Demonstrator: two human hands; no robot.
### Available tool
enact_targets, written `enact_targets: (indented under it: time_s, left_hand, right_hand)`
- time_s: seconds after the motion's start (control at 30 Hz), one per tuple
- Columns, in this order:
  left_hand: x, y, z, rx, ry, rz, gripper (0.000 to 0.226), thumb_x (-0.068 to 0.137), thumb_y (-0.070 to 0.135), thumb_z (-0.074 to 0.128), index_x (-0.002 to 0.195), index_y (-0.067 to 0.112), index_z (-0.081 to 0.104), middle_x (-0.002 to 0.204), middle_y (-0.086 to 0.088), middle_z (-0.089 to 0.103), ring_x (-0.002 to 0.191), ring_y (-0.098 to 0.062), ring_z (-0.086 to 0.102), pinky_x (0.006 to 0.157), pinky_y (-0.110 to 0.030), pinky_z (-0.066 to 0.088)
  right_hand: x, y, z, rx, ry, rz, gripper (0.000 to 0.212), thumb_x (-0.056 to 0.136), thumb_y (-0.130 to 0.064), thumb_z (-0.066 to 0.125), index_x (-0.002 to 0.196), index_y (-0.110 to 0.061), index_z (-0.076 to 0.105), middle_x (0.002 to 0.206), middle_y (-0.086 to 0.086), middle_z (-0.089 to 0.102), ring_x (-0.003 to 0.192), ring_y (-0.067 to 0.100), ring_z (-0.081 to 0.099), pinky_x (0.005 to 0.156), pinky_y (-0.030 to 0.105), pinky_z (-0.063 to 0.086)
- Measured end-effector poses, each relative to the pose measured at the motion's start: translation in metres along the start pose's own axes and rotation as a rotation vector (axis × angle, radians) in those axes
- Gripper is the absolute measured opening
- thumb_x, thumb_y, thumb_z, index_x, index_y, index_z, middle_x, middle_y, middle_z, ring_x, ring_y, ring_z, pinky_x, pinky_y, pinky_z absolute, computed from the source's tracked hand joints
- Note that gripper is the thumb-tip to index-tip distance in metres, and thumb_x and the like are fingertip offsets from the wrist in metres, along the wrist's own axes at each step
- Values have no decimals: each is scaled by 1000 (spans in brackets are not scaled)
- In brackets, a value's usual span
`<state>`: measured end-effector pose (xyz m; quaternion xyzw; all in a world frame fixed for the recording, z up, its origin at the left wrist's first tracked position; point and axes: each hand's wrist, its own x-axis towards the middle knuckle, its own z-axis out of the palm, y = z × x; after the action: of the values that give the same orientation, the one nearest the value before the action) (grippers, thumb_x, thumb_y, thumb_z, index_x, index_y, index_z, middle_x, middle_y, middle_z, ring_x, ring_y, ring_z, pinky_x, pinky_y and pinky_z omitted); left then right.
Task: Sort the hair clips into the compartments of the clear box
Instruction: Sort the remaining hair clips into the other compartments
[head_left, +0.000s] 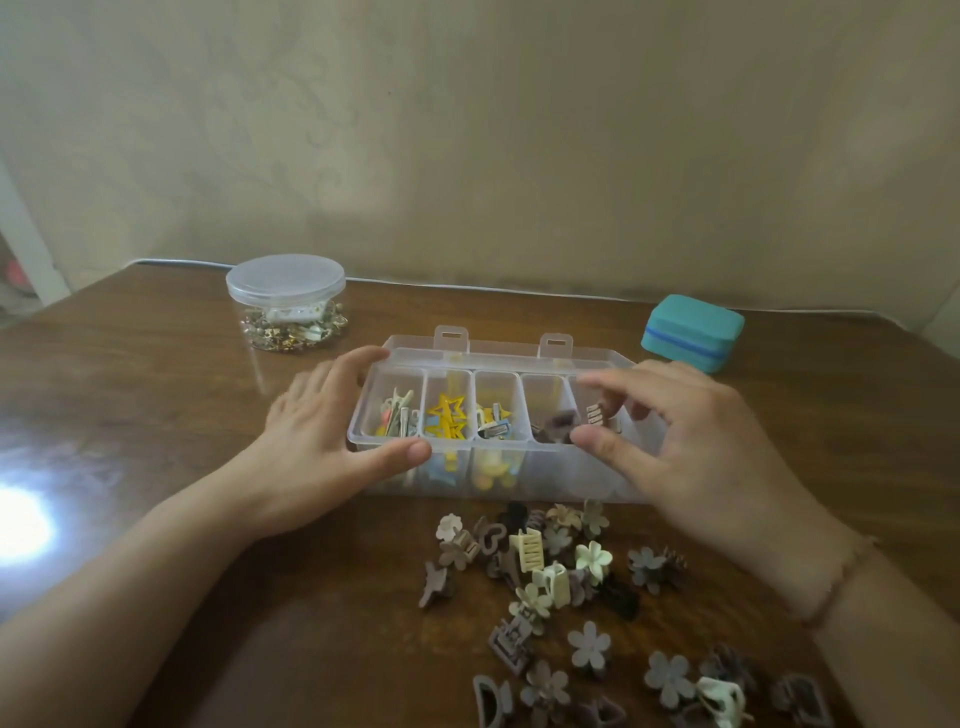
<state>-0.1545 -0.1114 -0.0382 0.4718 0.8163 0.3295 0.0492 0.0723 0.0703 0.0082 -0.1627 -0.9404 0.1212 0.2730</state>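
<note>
The left hand (317, 441) steadies the clear box (498, 457) on the desk (156, 415), thumb and fingers clasping its left end. The right hand (691, 447) hovers spread over the right compartments, its grip holding nothing, seemingly mid-drop; next it must fetch another from the loose clips (550, 566) in front

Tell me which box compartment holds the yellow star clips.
The second compartment from the left end of the clear box; its neighbours hold no stars.

A dark wooden table (156, 364) stands against a beige patterned wall (519, 130), with a bright glare (21, 525) at its left.
</note>
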Motion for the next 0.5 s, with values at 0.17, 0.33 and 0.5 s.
enact_targets:
  time_s: [0.17,0.33,0.5]
  left_hand:
    - [-3,4,2,-110,-29,14,99,54,88,49,140,48,21,134,19,41,119,0,39,91,-21,35]
    - [-2,7,3,-51,21,58,104,47,97,46,135,45,27,124,18,48,110,-4,48,87,-24,37]
    - [-1,7,4,-67,33,61,104,46,98,45,134,45,27,124,19,45,111,-4,47,85,-23,36]
  right_hand:
    - [0,0,-36,119,68,71,26,73,-57,57,91,-40,64,77,-16,64,79,2,58,59,12,46]
    - [3,39,-63,-68,-34,339,13,76,-36,75,69,-32,65,71,-10,66,65,5,57,55,24,40]
    - [3,71,-59,-289,-522,516,24,78,-17,77,71,-36,64,87,-9,63,78,7,60,65,25,48]
